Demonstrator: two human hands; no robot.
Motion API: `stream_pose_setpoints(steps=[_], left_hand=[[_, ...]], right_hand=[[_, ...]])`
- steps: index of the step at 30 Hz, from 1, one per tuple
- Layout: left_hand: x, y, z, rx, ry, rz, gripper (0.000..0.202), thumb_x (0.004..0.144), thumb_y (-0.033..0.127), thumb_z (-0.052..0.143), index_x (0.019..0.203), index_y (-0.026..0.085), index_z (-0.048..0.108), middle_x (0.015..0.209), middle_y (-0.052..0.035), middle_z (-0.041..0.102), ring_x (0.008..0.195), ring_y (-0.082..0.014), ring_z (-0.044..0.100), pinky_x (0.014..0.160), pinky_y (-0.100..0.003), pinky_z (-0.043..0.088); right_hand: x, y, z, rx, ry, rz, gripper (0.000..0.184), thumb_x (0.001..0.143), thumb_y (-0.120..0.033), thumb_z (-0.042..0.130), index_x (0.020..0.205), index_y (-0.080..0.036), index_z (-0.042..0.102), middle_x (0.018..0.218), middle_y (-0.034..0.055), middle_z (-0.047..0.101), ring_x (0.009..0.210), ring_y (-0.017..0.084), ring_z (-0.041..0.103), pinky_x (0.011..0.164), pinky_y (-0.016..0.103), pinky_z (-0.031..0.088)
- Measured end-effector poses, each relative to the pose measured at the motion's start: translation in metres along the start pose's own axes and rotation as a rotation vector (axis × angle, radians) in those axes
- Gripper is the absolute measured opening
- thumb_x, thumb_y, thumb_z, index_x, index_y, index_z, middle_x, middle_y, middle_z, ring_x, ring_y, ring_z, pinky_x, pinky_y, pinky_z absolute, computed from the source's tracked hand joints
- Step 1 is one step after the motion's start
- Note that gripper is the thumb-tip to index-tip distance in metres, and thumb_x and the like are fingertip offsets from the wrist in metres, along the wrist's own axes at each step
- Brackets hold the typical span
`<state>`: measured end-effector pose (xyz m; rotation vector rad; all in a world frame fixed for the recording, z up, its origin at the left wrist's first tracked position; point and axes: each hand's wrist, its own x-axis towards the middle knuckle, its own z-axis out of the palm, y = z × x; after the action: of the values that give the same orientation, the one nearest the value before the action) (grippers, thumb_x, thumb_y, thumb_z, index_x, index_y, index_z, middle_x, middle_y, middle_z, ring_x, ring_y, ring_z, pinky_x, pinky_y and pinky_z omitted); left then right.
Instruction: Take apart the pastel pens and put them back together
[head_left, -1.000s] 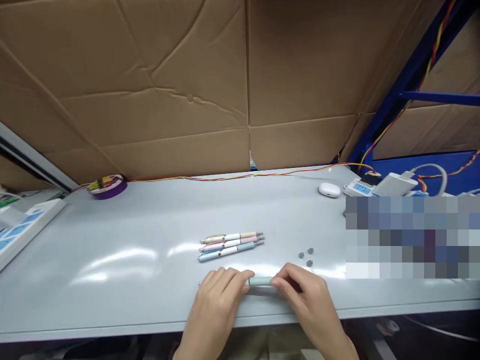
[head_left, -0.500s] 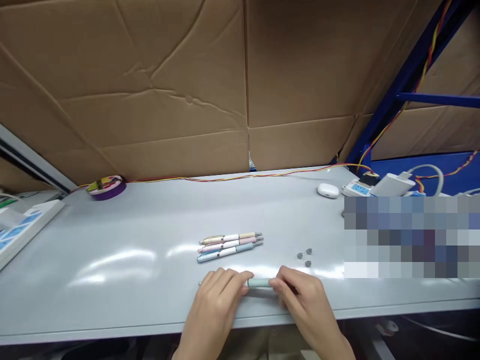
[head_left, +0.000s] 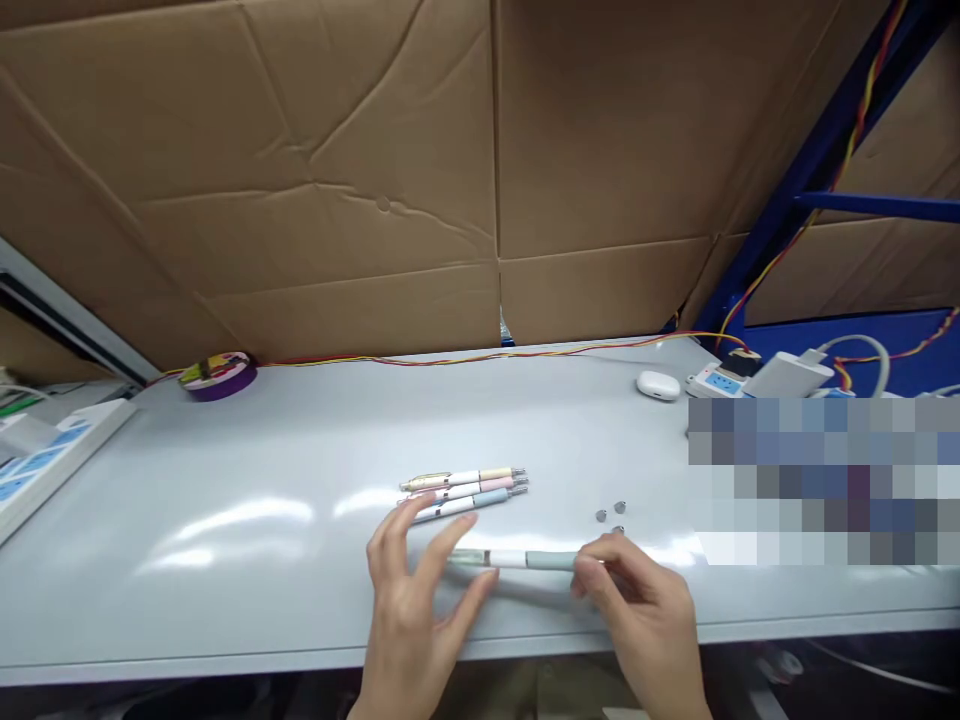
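Observation:
A pale green and white pen [head_left: 551, 561] lies crosswise above the table's front part. My right hand [head_left: 641, 600] pinches its right end between thumb and fingers, hiding the tip. My left hand [head_left: 420, 590] is open at the other end, fingers spread and thumb close to the barrel; whether it touches the pen I cannot tell. Just beyond lie a yellow pen [head_left: 495, 474], a pink pen [head_left: 496, 484] and a blue pen [head_left: 491, 497], side by side with slim bare ends to the right. My left fingers cover part of them. Three small grey cone-shaped pen tips [head_left: 619, 507] rest right of the pens.
A purple tape roll [head_left: 229, 385] sits at the back left, and a white earbud case [head_left: 658, 386] at the back right. Power strips [head_left: 90, 430] stand at the left and right. A red-yellow cable [head_left: 420, 361] runs along the cardboard [head_left: 360, 280].
My left hand has let go of the green pen and spread its fingers, uncovering more of the barrel. My right hand has moved right, with the pen shifting along in its pinch.

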<state>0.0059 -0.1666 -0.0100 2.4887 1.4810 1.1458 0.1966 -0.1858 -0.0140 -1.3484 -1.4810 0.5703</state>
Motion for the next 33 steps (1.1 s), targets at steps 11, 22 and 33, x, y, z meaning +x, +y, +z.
stream_pose_setpoints(steps=[11,22,33], left_hand=[[0.005,-0.001,0.006,0.149,-0.255,-0.174,0.043,0.092,0.032,0.046,0.134,0.029,0.039,0.137,-0.0065,0.043,0.133,-0.0326,0.024,0.102,-0.06,0.032],[0.008,0.002,-0.001,0.066,-0.313,-0.198,0.019,0.092,0.028,0.045,0.106,0.029,0.058,0.102,-0.0038,0.053,0.105,-0.026,0.047,0.101,-0.061,0.032],[0.005,0.003,0.003,0.09,-0.163,-0.18,0.022,0.093,0.026,0.044,0.11,0.03,0.057,0.119,-0.0069,0.05,0.122,-0.0314,0.04,0.101,-0.067,0.024]], right_hand=[[-0.008,0.01,0.007,0.143,0.521,-0.072,0.016,0.081,-0.016,0.065,0.095,-0.022,0.07,0.094,0.0051,0.071,0.09,0.022,0.066,0.07,0.033,0.058],[-0.004,0.007,0.004,0.084,0.451,-0.108,0.012,0.082,-0.017,0.064,0.091,-0.022,0.069,0.101,0.0073,0.065,0.096,0.023,0.062,0.071,0.034,0.054],[0.002,-0.016,-0.002,0.429,1.059,-0.213,0.021,0.087,-0.044,0.059,0.093,-0.025,0.052,0.062,-0.0025,0.056,0.054,0.016,0.054,0.045,0.027,0.042]])
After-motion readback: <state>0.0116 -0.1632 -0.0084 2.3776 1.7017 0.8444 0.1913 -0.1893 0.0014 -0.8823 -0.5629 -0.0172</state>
